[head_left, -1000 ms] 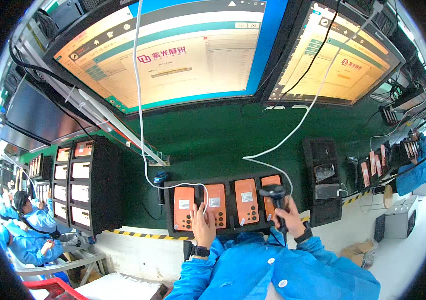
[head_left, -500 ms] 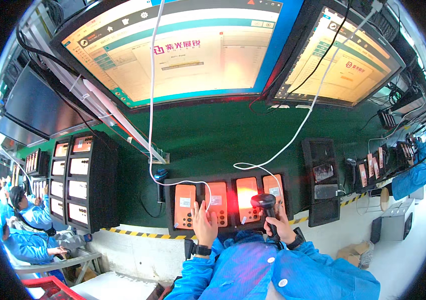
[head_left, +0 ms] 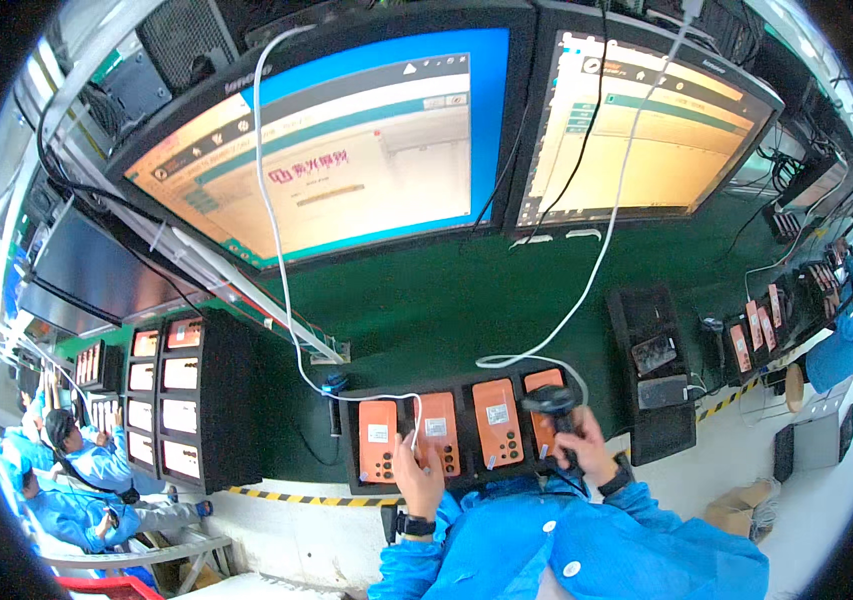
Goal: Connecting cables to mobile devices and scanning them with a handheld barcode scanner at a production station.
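My right hand (head_left: 591,457) is wrapped around the grip of a black handheld barcode scanner (head_left: 552,401). The scanner's head hangs over the rightmost orange phone (head_left: 544,379) and hides much of it. Left of that lies another orange phone (head_left: 497,422), back side up with a white label. Over the near part of a third phone (head_left: 438,408), my left hand (head_left: 418,482) has its thumb and fingers around the end of a white cable (head_left: 377,395). At the left end lies one more labelled phone (head_left: 377,437). All rest in a black tray (head_left: 463,385).
Two monitors (head_left: 491,215) stand at the back. A tall black rack of phones (head_left: 231,400) is on the left, a black tray (head_left: 659,420) on the right. A second white cable (head_left: 601,270) loops across the green bench (head_left: 416,300). People in blue sit at far left.
The red scanner light on the third phone from the left has gone. The scanner sits slightly further right. The logo box has vanished from the right monitor, and the whole view has shifted.
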A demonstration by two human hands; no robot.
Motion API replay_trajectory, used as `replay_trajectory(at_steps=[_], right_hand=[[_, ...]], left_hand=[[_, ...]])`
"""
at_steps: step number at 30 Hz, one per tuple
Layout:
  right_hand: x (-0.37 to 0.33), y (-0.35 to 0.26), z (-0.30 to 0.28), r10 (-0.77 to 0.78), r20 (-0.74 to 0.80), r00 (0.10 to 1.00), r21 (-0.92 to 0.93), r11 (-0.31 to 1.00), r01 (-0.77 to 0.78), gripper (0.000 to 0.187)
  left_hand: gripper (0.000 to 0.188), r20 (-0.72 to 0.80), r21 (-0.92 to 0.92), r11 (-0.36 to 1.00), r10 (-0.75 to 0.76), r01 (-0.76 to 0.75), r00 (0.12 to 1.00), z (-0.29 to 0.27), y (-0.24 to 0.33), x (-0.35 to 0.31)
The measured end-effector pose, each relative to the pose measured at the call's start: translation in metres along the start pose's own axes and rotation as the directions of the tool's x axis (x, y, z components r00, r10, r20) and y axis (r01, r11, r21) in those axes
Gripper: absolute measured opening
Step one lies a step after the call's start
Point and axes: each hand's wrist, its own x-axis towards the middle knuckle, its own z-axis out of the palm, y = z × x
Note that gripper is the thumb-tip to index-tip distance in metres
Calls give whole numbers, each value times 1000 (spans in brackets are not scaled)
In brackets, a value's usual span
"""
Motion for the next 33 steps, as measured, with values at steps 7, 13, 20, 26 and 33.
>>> replay_trajectory(at_steps=[7,13,20,26,33], right_hand=[[59,-9,-107,-273,-424,864,-171,960,220,30],[148,172,-209,-346,-374,860,-674,739,4,44],[139,121,-156,-534,-587,608,-666,746,13,32],[116,23,-68,-279,-321,905,193,917,351,19],[83,-34,35,-344,139,928,-414,832,371,22]], left_hand=[[35,424,-197,964,-78,176,902,46,46,18],[50,502,-28,981,-154,194,851,78,60,17],[43,376,-58,981,-149,184,914,112,38,30],[33,384,-221,954,-107,204,917,114,45,43],[33,439,-737,598,70,315,896,69,74,43]])
